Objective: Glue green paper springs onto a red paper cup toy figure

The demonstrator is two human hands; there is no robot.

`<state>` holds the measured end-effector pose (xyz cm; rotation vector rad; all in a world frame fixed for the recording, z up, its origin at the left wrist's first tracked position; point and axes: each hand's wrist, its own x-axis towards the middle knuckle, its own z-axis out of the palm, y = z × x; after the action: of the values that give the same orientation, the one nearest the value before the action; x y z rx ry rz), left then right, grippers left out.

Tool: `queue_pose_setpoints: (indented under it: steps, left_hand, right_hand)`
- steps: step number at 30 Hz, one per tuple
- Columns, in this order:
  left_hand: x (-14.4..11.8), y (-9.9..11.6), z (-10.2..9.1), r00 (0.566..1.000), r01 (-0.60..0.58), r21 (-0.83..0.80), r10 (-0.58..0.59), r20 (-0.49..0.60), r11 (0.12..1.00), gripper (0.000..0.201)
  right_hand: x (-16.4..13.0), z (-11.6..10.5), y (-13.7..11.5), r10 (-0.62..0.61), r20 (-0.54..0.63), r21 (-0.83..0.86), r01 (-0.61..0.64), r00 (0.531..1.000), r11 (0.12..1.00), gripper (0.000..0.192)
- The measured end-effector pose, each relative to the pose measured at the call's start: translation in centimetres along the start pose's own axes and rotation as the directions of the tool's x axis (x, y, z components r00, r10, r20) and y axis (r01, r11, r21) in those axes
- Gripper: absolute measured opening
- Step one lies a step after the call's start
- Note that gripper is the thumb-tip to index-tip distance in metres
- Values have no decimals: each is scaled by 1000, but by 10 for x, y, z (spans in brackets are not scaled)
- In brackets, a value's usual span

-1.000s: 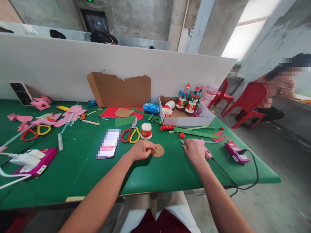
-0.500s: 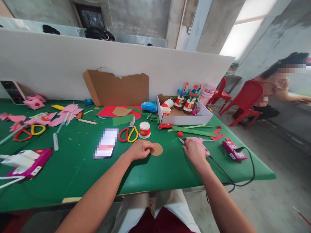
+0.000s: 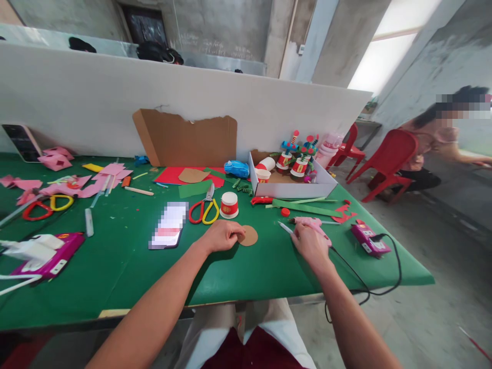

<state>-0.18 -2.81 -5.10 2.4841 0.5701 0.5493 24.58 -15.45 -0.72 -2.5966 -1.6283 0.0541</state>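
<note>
My left hand (image 3: 222, 236) rests curled on the green table (image 3: 246, 271), its fingertips pinching the left edge of a round brown cardboard disc (image 3: 249, 236). My right hand (image 3: 310, 242) lies on a pink hot glue gun (image 3: 313, 225), whose nozzle points left and whose black cord (image 3: 369, 292) trails off the table edge. A small upturned red-and-white paper cup (image 3: 229, 205) stands just beyond the disc, next to red-and-yellow scissors (image 3: 203, 210). A phone (image 3: 169, 231) lies left of my left hand.
A white box (image 3: 292, 190) with decorated cups sits at the back right, a torn cardboard sheet (image 3: 184, 139) against the white divider. Pink paper scraps, second scissors (image 3: 46, 206), magenta devices (image 3: 52, 253) (image 3: 371, 239) lie about. A person sits on a red chair (image 3: 392, 154) at right.
The view shifted slightly. My right hand settled a little further down and back on the glue gun; my left hand stayed on the disc.
</note>
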Motion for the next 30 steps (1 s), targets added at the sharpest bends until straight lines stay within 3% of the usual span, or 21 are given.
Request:
queue_pose_setpoints:
  steps: [2, 3, 5, 7, 9, 10, 11, 13, 15, 18, 22, 26, 28, 30]
  left_hand:
    - [0, 1, -3, 1000, -5, -27, 5, 9, 1000, 36]
    - [-1, 2, -4, 1000, -2, -37, 3, 20, 999, 35]
    - [-1, 3, -5, 999, 14, -35, -12, 50, 999, 34]
    - [-1, 3, -5, 996, 36, -21, -34, 78, 999, 33]
    - [0, 4, -4, 994, 62, -13, -60, 90, 998, 34]
    - [0, 5, -4, 993, 75, -15, -73, 92, 997, 34]
    - [0, 5, -4, 992, 86, -19, -84, 93, 996, 34]
    - [1, 5, -4, 991, 100, -27, -97, 95, 995, 35]
    - [1, 5, -3, 991, 105, -31, -102, 91, 994, 35]
    - [1, 4, -3, 990, 114, -44, -109, 88, 993, 34]
    - [1, 3, -3, 990, 119, -58, -114, 79, 991, 34]
    - [0, 4, -4, 991, 98, -29, -95, 95, 995, 34]
    - [0, 3, -4, 992, 84, -3, -83, 99, 996, 33]
    - [0, 3, -4, 993, 70, 12, -71, 98, 997, 33]
  right_hand:
    - [1, 1, -5, -72, -35, 247, 78, 997, 966, 20]
    - [2, 1, -9, -122, -37, 423, 126, 992, 897, 27]
    - [7, 2, -20, -213, 5, 780, 130, 977, 612, 35]
    - [15, 3, -36, -295, 88, 976, -24, 951, 216, 36]
    - [24, 7, -52, -369, 124, 976, -181, 921, -124, 38]
    - [29, 10, -59, -388, 111, 946, -217, 915, -241, 40]
    - [33, 14, -65, -397, 86, 920, -226, 914, -319, 41]
    - [40, 24, -74, -375, 48, 906, -199, 926, -373, 39]
    - [44, 36, -78, -311, 47, 931, -154, 949, -332, 29]
    - [44, 49, -77, -219, 54, 976, -98, 974, -193, 32]
    - [40, 54, -76, -217, 28, 999, -31, 976, -13, 25]
    - [37, 48, -73, -199, -125, 921, 188, 972, 341, 19]
    - [36, 43, -64, -265, -246, 774, 354, 932, 525, 18]
    - [35, 38, -52, -358, -285, 598, 457, 889, 659, 22]
